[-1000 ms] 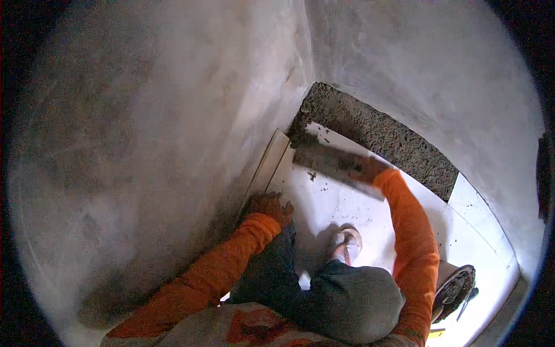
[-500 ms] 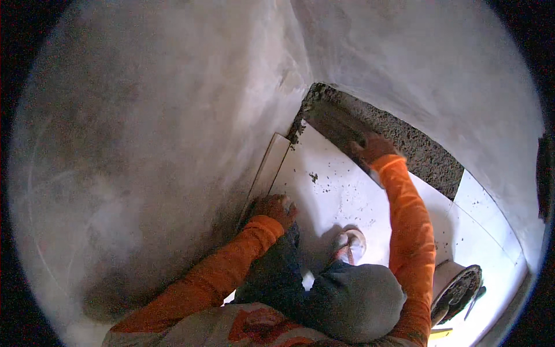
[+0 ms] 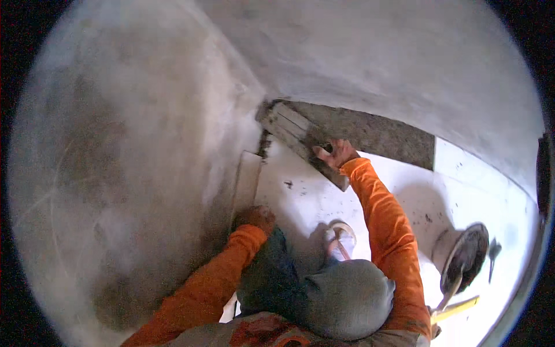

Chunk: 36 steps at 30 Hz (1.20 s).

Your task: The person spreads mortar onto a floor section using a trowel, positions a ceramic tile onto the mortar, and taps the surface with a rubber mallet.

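Note:
My right hand [image 3: 341, 155] grips a long, flat, mortar-smeared screed board [image 3: 292, 124] near its lower end, with the thumb and fingers bent around it. The board slants toward the wall corner, lying along the edge between the grey mortar bed [image 3: 376, 130] and the white floor tiles [image 3: 289, 165]. Beside my left knee, my left hand [image 3: 257, 218] rests low at the near end of a narrow tile strip [image 3: 247, 176] along the left wall. Its fingers are dim, and whether it holds anything is hidden.
A bucket [image 3: 467, 257] with mortar inside stands tilted at the right, a wooden-looking handle [image 3: 454, 289] sticking out. Past it lies a small trowel-like tool [image 3: 494, 257]; a yellow bar [image 3: 457, 309] is nearer. Plastered walls [image 3: 139, 150] meet at the far corner. Mortar crumbs dot the tiles.
The screed board has shifted and turned against the tile edge, its grooved face now showing. The mortar behind it looks smoother. My view has swung to the right; my left hand stays by the strip.

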{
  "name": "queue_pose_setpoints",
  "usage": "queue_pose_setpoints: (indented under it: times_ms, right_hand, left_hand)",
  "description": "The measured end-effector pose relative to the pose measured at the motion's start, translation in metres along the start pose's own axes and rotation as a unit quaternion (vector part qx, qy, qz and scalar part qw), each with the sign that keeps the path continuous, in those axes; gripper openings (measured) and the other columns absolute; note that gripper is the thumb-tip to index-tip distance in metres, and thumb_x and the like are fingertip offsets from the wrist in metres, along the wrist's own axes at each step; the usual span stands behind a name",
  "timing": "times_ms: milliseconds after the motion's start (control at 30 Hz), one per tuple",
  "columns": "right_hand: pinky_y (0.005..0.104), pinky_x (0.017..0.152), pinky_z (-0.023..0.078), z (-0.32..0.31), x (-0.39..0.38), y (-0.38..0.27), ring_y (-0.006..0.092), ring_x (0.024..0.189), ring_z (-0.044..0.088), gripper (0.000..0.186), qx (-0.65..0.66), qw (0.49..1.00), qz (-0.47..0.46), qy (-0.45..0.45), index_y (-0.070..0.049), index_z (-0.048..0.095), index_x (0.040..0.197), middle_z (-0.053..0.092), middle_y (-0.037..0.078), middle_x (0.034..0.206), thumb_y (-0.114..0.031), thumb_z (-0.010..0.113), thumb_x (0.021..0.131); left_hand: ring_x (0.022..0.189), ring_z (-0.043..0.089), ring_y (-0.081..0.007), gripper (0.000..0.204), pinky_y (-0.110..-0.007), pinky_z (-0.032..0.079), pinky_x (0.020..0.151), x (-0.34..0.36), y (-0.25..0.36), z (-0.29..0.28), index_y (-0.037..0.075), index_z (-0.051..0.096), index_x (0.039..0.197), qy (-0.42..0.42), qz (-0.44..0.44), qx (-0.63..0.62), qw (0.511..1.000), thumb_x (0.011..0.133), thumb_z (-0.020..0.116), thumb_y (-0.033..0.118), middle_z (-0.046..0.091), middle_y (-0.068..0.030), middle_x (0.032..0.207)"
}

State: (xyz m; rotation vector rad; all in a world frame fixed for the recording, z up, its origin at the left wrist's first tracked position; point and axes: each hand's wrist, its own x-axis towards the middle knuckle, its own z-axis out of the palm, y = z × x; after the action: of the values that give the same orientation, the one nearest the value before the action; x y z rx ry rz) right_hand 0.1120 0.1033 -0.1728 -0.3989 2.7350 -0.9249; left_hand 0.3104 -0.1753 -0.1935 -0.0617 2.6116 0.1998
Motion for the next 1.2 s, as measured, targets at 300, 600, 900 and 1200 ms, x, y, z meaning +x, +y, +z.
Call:
queue_pose_setpoints:
  times_ms: [300, 600, 900, 1200]
  right_hand:
    - [0.0360, 0.073, 0.047, -0.181, -0.242, -0.058, 0.0290, 0.081, 0.060, 0.047, 0.010, 0.964, 0.235, 0.123, 0.002, 0.057, 0.102, 0.062, 0.019, 0.089, -0.041, 0.054, 0.083]
    - [0.0427, 0.077, 0.044, -0.191, -0.493, -0.006, 0.0366, 0.090, 0.058, 0.042, -0.336, 0.734, 0.484, 0.339, -0.007, 0.053, 0.111, 0.061, 0.020, 0.094, -0.039, 0.052, 0.083]
    - [0.0394, 0.076, 0.045, -0.135, -0.361, 0.027, 0.0324, 0.088, 0.057, 0.038, -0.308, 0.868, 0.293, 0.255, -0.007, 0.049, 0.117, 0.060, 0.013, 0.102, -0.030, 0.049, 0.087]
    - [0.0396, 0.075, 0.045, 0.117, -0.024, -0.062, 0.0277, 0.084, 0.057, 0.041, 0.466, 0.860, 0.207, -0.008, -0.002, 0.055, 0.107, 0.061, 0.015, 0.093, -0.035, 0.058, 0.083]
  left_hand:
    - [0.101, 0.053, -0.0310, 0.034, -0.040, 0.043, 0.086, -0.007, -0.057, 0.033, 0.005, 0.059, 0.100, 0.062, 0.086, 0.151, 0.983, 0.084, 0.044, 0.032, 0.050, -0.0114, 0.119]
    - [0.098, 0.055, -0.0294, 0.034, -0.038, 0.045, 0.083, -0.005, -0.002, -0.009, 0.004, 0.060, 0.096, 0.008, 0.075, 0.049, 0.996, 0.083, 0.044, 0.031, 0.056, -0.0142, 0.110]
    - [0.102, 0.054, -0.0328, 0.048, -0.042, 0.043, 0.088, -0.016, 0.019, -0.064, 0.005, 0.057, 0.109, -0.141, -0.193, -0.215, 0.947, 0.078, 0.049, 0.041, 0.057, -0.0163, 0.112]
    - [0.111, 0.047, -0.0345, 0.056, -0.044, 0.036, 0.095, 0.000, 0.008, -0.026, 0.003, 0.052, 0.117, -0.129, -0.153, -0.054, 0.978, 0.080, 0.043, 0.044, 0.049, -0.0199, 0.121]
